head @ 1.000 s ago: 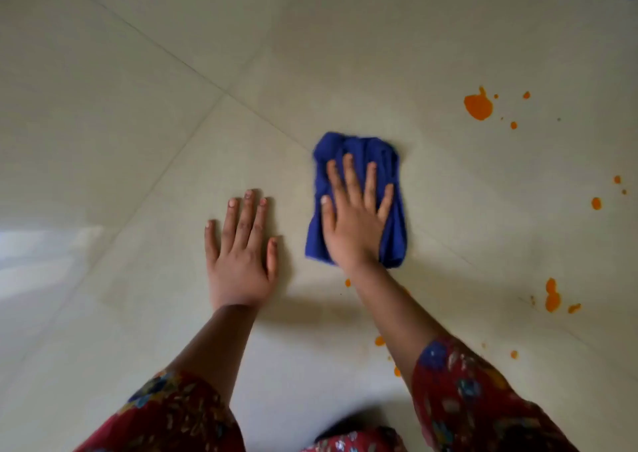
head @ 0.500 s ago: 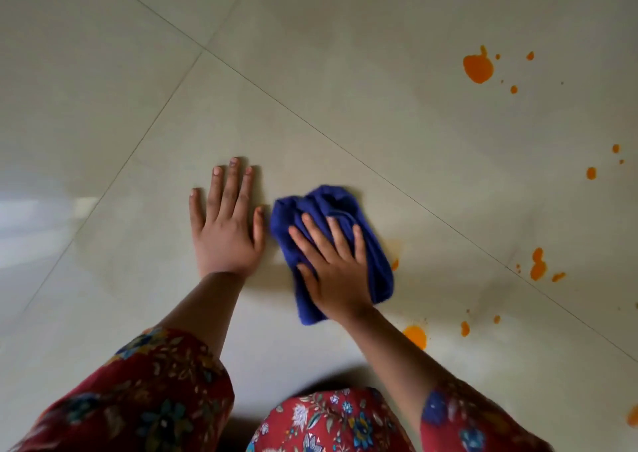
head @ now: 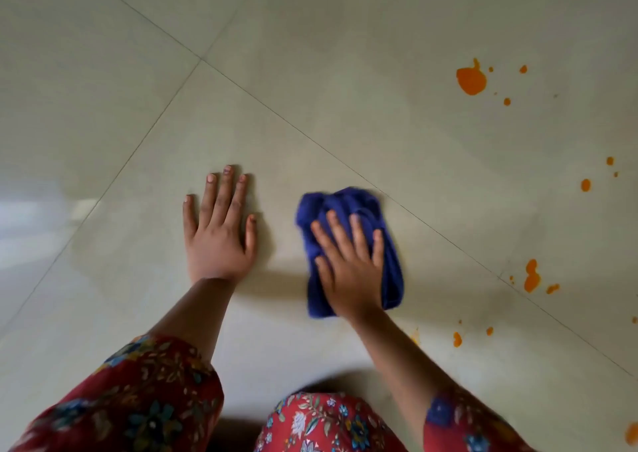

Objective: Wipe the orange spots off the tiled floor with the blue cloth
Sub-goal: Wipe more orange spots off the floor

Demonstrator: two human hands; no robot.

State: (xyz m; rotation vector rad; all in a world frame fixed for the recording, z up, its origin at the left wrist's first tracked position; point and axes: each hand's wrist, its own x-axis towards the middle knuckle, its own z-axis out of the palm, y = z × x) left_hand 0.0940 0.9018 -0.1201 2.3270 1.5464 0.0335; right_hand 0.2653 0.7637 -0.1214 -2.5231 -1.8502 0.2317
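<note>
Right hand (head: 348, 268) presses flat, fingers spread, on the cloth (head: 345, 203) mid-scene; left hand (head: 219, 234) lies flat, fingers apart, on the floor (head: 310, 89) beside it. Plenty of spots (head: 471, 79) left on the right, so nowhere near done imo.

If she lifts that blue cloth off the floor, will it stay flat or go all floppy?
Probably floppy: the blue cloth is bunched in soft folds under the right hand, so it would likely droop. It looks like thin fabric, so it is probably light. On the glossy tiled floor it should slide easily when pushed.
</note>
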